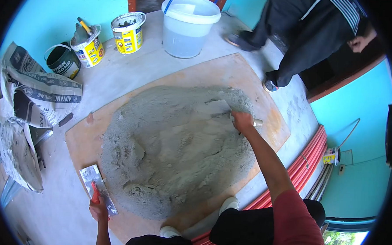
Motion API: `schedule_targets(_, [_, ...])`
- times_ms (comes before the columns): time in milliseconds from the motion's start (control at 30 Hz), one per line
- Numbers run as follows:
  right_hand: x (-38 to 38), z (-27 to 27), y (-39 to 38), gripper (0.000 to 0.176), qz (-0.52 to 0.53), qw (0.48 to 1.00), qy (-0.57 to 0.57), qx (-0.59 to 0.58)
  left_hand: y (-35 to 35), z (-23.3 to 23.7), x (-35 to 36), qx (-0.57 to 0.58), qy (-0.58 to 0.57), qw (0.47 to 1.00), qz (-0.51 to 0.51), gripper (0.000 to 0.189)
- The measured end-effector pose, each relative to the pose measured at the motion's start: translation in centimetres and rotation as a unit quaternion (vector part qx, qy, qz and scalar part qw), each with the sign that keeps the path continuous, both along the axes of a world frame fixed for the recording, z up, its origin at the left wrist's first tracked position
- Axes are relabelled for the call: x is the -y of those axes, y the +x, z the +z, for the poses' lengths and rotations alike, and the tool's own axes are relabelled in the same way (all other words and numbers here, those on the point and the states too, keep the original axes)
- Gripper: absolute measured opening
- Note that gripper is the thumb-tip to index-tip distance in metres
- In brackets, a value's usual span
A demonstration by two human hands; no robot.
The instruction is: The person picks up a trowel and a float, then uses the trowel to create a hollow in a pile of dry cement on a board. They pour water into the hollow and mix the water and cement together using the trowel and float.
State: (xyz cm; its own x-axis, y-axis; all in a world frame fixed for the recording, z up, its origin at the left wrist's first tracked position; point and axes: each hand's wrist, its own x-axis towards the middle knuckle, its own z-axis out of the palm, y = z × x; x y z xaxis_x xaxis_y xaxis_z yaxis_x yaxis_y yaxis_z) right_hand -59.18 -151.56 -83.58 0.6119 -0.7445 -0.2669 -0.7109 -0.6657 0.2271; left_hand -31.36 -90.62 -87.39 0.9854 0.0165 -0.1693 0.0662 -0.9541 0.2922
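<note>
Turquoise walls [69, 16] surround a pale floor [48, 210].
Daylit leaves [339, 243] show, lower right; a brown frame [131, 0] edges a dark opening [148, 1].

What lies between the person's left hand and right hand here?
In the head view, mostly a broad grey heap on a tan board lies between the left hand and the right hand.

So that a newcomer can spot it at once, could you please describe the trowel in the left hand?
Start from the big grey heap on the brown board. At the board's lower-left edge in the picture, the left hand holds the trowel. Its red handle sets it apart from the other trowel, in the right hand, whose handle shows a pale end.
</note>
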Motion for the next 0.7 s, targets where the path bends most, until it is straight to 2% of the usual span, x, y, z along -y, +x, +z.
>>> schedule_targets(367, [1.4, 1.8, 0.1, 0.033, -0.058, 0.998, -0.02, 0.005, 0.0, -0.2, -0.3, 0.008, -0.023, 0.999, -0.022, 0.04])
schedule_targets(467, [0.4, 4.1, -1.6, 0.033, -0.087, 0.996, -0.027, 0.01, -0.1, 0.4, -0.2, -0.001, -0.043, 0.999, -0.021, 0.041])
schedule_targets(567, [-3.1, 6.2, -4.3, 0.023, -0.118, 0.991, -0.045, 0.041, -0.2, 0.5, 0.1, -0.003, -0.059, 0.998, -0.018, 0.041])
schedule_targets(700, [-7.1, 6.2, -3.6, 0.034, -0.101, 0.992, 0.04, 0.069, 0.2, 0.1, -0.1, -0.002, -0.044, 0.999, -0.024, 0.043])
